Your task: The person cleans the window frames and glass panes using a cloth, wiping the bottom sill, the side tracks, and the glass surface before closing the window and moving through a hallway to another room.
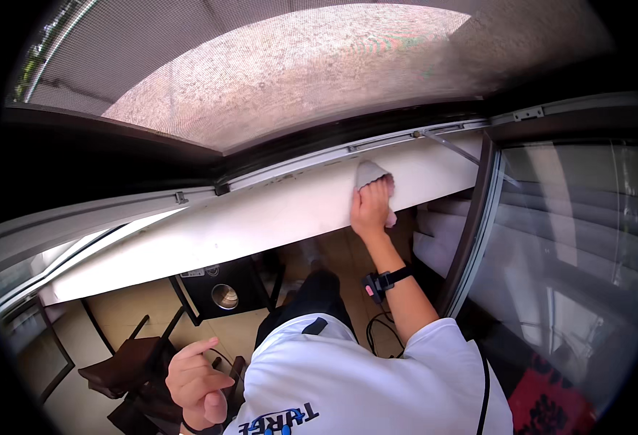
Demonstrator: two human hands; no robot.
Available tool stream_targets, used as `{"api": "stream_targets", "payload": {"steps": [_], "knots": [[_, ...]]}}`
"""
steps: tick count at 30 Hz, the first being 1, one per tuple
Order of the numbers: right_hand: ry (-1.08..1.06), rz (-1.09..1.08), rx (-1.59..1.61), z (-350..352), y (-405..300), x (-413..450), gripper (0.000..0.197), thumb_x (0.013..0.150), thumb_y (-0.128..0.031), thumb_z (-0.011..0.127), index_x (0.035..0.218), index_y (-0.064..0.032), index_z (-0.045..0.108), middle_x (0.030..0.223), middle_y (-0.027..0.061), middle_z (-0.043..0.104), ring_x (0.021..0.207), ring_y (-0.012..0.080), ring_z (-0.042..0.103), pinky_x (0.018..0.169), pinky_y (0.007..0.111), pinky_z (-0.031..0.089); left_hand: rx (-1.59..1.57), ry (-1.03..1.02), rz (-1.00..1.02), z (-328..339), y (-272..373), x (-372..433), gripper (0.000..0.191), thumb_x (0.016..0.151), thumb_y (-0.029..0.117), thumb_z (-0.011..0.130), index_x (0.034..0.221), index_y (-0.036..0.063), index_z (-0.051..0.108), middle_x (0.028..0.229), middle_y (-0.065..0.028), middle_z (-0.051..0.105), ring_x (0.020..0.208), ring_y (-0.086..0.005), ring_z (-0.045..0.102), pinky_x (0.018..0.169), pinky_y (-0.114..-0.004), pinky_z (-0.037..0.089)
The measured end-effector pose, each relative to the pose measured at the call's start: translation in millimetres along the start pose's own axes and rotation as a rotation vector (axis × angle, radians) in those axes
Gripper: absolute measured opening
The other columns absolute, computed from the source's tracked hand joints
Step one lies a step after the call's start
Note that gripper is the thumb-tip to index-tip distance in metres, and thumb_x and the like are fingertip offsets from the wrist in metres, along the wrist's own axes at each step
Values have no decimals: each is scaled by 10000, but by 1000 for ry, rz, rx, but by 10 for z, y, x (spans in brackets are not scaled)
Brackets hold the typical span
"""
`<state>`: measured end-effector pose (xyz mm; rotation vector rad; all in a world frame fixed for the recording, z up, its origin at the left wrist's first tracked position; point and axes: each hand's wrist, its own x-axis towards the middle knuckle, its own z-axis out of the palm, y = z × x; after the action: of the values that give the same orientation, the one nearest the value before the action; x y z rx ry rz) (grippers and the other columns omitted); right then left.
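Note:
My right hand point(372, 205) presses a greyish-pink cloth point(372, 173) onto a white window sill point(275, 217). Part of the cloth bunches under my palm, and a pinkish end hangs at the sill's front edge. Dark marks dot the sill's back edge beside the metal window track point(297, 174). Held up at the lower left, away from the sill, my left hand point(196, 375) has nothing in it. Its index finger points out while the other fingers are loosely bent.
A glazed window sash point(569, 244) swings inward on my right, braced by a metal stay point(452, 145). Insect screen point(297, 70) covers the opening ahead. Below the sill stand a black box with a round hole point(202, 288) and a brown chair point(126, 361). Black cable point(376, 331) lies on the floor.

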<state>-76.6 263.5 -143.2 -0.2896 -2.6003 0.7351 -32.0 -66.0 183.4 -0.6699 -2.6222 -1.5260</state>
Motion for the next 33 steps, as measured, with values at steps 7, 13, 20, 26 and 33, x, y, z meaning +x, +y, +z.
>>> {"api": "stream_targets", "payload": {"steps": [7,13,20,26,33], "knots": [[-326,-185,174,894,-1839,-606,301,797,-137,547,1007,67,617,1135,246,594,1194,408,497,1116,528,302,-17,71,-40,-149,-142,-210,437,913,258,503,570,10,608,445,-32,405,392,-158,387,819,-490,577],[-487,-441,286,1307,-2471,-775,429,766,-141,530,1124,84,606,1259,242,565,1275,389,456,1154,505,263,17,69,-55,-294,-90,-315,394,908,220,478,610,8,624,472,-39,435,398,-160,408,816,-479,579],[-408,-357,292,794,-1577,-401,223,639,-46,619,846,37,602,972,229,575,1085,429,529,1088,501,368,-71,-34,16,-406,-181,-367,267,840,148,520,650,8,644,494,-34,472,414,-162,430,828,-453,582],[-276,-384,123,932,-1782,-297,161,732,-88,640,798,46,578,908,251,545,960,452,504,1042,561,343,-50,87,-64,-632,-361,-650,199,785,90,519,662,15,656,515,-37,507,423,-169,436,802,-431,582],[-426,-582,74,1559,-3152,-555,561,853,-436,629,914,121,610,1021,319,546,1095,496,449,1078,568,271,16,205,-106,-1036,-525,-1415,169,780,86,549,649,41,647,524,-25,533,419,-168,448,747,-396,593]]}}
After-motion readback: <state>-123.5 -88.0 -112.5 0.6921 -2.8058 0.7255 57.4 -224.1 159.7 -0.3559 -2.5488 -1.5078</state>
